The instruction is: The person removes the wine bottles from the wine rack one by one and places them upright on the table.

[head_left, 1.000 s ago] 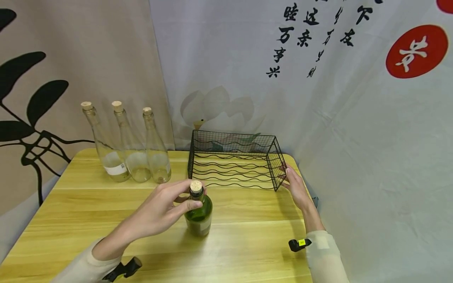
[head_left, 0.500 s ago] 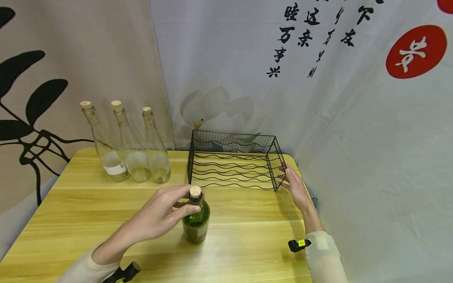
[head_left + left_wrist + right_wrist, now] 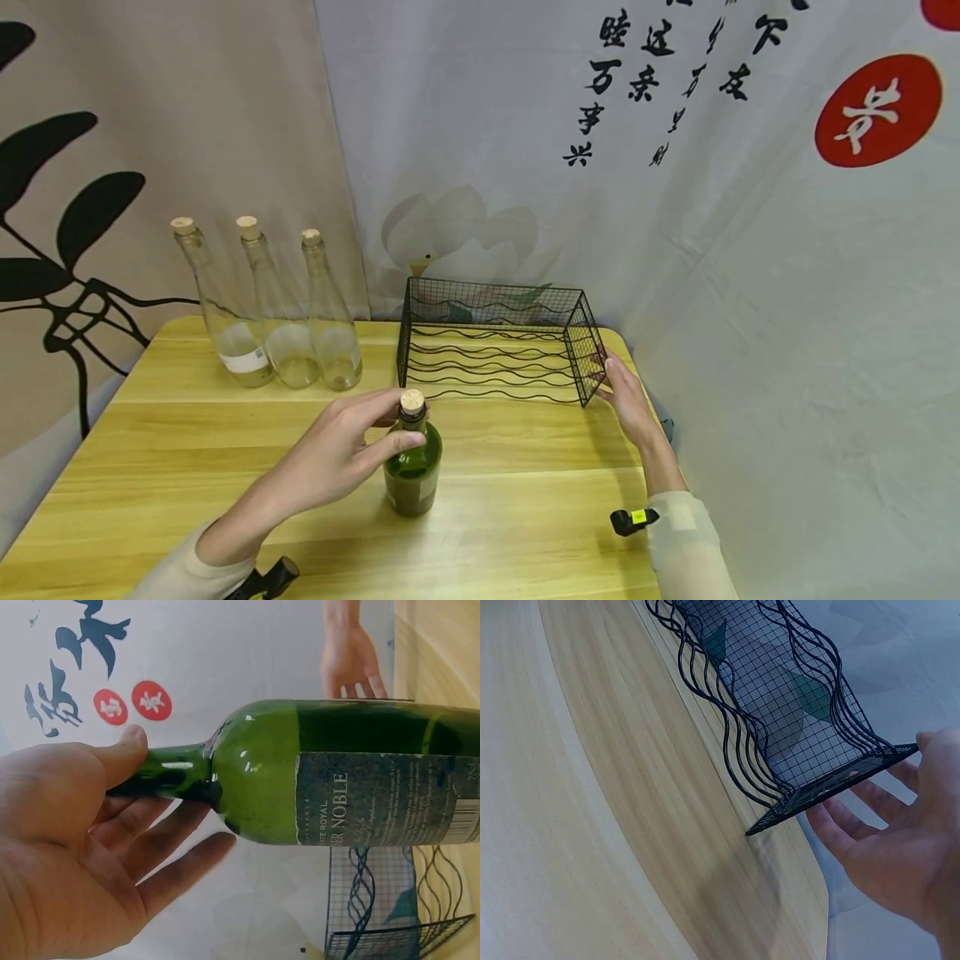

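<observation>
My left hand holds a green wine bottle by its neck, thumb on one side and fingers on the other. A cork tops the bottle, which stands upright in front of the rack. In the left wrist view the bottle's dark label faces the camera. My right hand is at the right end of a black wire rack with wavy rails. Seen from the right wrist, its fingers lie relaxed against the outside of the mesh end panel, and the thumb reaches the panel's corner.
Three clear corked bottles, one at the left, one in the middle and one at the right, stand at the back left of the wooden table. A printed cloth backdrop hangs right behind the table.
The left hand has brought the green wine bottle slightly toward me and to the left. The right hand and the rack have stayed in place.
</observation>
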`<state>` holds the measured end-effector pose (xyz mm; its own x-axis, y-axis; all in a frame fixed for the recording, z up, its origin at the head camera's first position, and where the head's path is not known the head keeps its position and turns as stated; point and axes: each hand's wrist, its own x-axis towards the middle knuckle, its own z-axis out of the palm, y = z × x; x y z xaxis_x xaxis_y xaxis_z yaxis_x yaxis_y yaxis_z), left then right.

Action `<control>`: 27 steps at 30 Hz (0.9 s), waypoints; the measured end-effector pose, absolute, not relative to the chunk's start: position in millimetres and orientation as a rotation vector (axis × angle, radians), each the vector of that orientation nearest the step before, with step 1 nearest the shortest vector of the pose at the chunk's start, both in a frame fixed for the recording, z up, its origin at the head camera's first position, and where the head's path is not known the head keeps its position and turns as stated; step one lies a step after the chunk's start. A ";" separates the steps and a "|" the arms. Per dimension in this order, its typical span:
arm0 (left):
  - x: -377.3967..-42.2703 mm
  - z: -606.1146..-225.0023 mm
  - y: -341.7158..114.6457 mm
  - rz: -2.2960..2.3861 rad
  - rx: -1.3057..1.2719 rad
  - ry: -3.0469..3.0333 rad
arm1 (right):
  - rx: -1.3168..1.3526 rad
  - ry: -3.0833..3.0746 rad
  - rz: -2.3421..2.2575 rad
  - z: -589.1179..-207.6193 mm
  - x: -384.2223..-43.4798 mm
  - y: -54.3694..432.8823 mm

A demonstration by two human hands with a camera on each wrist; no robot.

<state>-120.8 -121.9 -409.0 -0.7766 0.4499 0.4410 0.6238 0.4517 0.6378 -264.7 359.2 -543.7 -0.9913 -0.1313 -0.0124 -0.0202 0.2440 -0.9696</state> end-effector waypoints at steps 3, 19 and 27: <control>-120.9 -409.7 -121.9 -1.212 -0.902 -2.504 | -0.138 2.406 -1.869 -543.4 -264.4 358.9; -123.5 -411.5 -123.8 -1.092 -0.784 -2.545 | -0.132 2.405 -1.871 -545.3 -265.6 360.5; -128.8 -412.9 -129.8 -1.040 -0.741 -2.553 | -0.128 2.417 -1.864 -544.0 -265.1 358.8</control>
<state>-128.8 -129.8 -412.9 -0.8272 0.3520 0.4380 0.5579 0.6079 0.5650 -265.1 358.8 -544.0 -0.9928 -0.1187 -0.0176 -0.0132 0.2537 -0.9672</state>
